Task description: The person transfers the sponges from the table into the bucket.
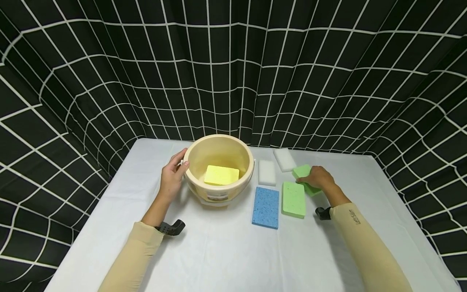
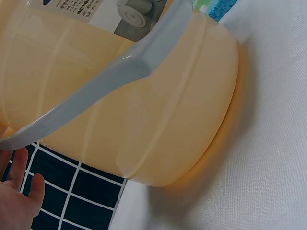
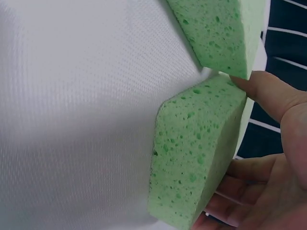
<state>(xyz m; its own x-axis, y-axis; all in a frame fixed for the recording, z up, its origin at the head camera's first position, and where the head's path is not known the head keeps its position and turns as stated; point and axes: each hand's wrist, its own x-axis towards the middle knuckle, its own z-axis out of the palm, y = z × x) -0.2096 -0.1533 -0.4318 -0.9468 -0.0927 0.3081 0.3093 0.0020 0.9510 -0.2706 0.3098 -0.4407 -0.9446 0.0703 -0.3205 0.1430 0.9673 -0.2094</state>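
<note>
A cream bucket stands on the table with a yellow sponge lying inside it. My left hand rests against the bucket's left side, its thumb near the rim and its fingers loosely extended; the left wrist view shows them beside the grey-white handle. Far to the right, my right hand holds a green sponge between thumb and fingers, at or just above the cloth. Another green sponge lies flat just left of it.
Between the bucket and the green sponges lie a blue sponge and two white sponges, one upright to view and one slanted. A white cloth covers the table. A black gridded curtain hangs around the back and sides.
</note>
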